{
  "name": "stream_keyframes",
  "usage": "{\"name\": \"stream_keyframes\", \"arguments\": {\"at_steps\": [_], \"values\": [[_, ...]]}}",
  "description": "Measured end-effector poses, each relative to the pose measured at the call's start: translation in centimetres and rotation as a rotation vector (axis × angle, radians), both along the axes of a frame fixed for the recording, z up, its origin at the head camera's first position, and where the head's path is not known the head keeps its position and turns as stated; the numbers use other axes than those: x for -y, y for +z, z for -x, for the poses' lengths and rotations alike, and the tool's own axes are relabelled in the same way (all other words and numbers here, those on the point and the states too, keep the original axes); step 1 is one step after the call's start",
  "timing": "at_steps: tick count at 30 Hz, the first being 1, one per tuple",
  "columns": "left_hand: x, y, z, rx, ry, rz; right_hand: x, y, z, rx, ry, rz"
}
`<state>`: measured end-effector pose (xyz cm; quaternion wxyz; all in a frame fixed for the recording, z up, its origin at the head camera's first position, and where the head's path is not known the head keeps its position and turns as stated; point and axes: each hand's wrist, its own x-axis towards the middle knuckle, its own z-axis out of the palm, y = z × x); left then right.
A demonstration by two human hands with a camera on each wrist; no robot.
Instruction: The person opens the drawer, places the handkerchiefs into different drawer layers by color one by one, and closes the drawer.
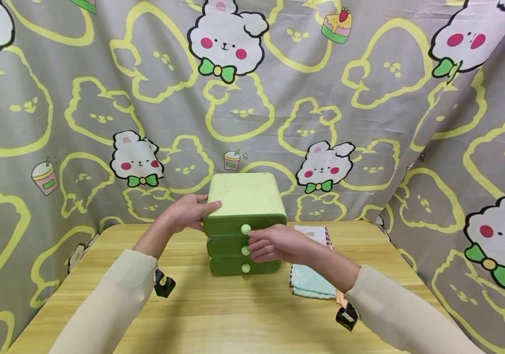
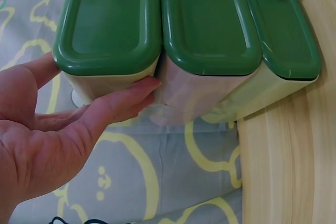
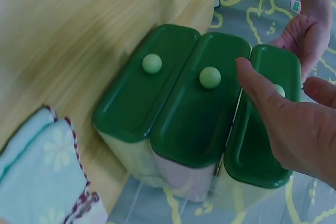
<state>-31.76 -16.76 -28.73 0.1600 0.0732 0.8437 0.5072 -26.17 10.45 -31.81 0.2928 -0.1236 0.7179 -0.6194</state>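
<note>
A small three-drawer box [image 1: 243,194], pale yellow-green on top with dark green fronts, stands on the table. Each front has a round pale knob; all drawers sit closed. My left hand [image 1: 190,212] rests against its upper left corner, thumb on top and extended fingers along the side. In the left wrist view, those fingers [image 2: 123,100] lie beside the top drawer's wall. My right hand [image 1: 279,243] is at the top knob [image 1: 245,229], fingers spread. In the right wrist view, this knob [image 3: 280,91] shows between thumb and fingers, partly hidden; a gap separates it from the thumb.
Folded cloths lie right of the box, partly behind my right forearm: a light blue one [image 1: 312,282] and a white one with a checked edge [image 1: 314,233]. A patterned curtain [image 1: 243,118] hangs behind and beside the wooden table [image 1: 217,314].
</note>
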Motion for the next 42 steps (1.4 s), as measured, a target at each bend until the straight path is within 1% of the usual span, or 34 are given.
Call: {"name": "stream_keyframes", "arguments": {"at_steps": [7, 15, 21, 26, 33, 37, 42], "values": [[-0.1, -0.1, 0.1, -0.004, 0.02, 0.001, 1.3, -0.6, 0.6, 0.065, -0.069, 0.064], [-0.2, 0.0, 0.1, 0.002, 0.02, 0.002, 2.3, -0.9, 1.2, 0.133, -0.163, 0.159], [-0.2, -0.1, 0.2, 0.001, 0.01, 0.008, 2.7, -0.9, 1.6, 0.132, -0.208, 0.207], [-0.1, 0.0, 0.1, -0.002, 0.014, 0.006, 2.9, -1.1, 1.8, 0.117, -0.226, 0.202], [-0.1, 0.1, 0.1, -0.01, 0.019, 0.026, 3.0, -1.1, 1.7, 0.073, -0.259, 0.155], [0.0, 0.1, 0.1, -0.012, 0.028, 0.039, 3.0, -1.1, 1.7, 0.046, -0.262, 0.128], [0.1, 0.1, 0.1, -0.01, 0.029, 0.039, 2.9, -1.1, 1.4, 0.045, -0.267, 0.124]]}}
